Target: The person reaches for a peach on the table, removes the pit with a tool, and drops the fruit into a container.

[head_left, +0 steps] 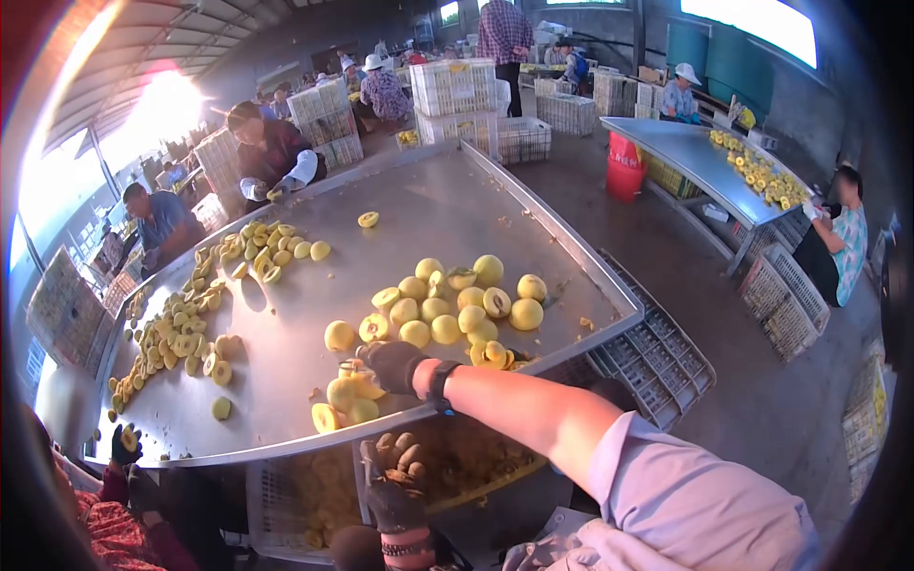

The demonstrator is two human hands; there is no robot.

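My right hand [392, 367], in a dark glove with a black band at the wrist, is closed over yellow peaches [354, 392] near the metal table's front edge. A thin glint shows by its fingertips, but what they hold is hidden. Below the table edge is my left hand [395, 481], gloved, with fingers apart and pointing up; I see nothing in it. Whole and halved peaches [446, 329] lie in a group just beyond my right hand, some cut faces showing brown pits or hollows. Under the rim, a crate [276, 504] holds blurred fruit pieces.
Many peach halves [181, 328] lie along the table's [314, 285] left side, where co-workers [271, 152] sit. A co-worker's gloved hand [126, 444] is at the near left corner. Crates [657, 362] stand by the right edge. Another table [666, 143] and a red bucket [625, 167] are farther right.
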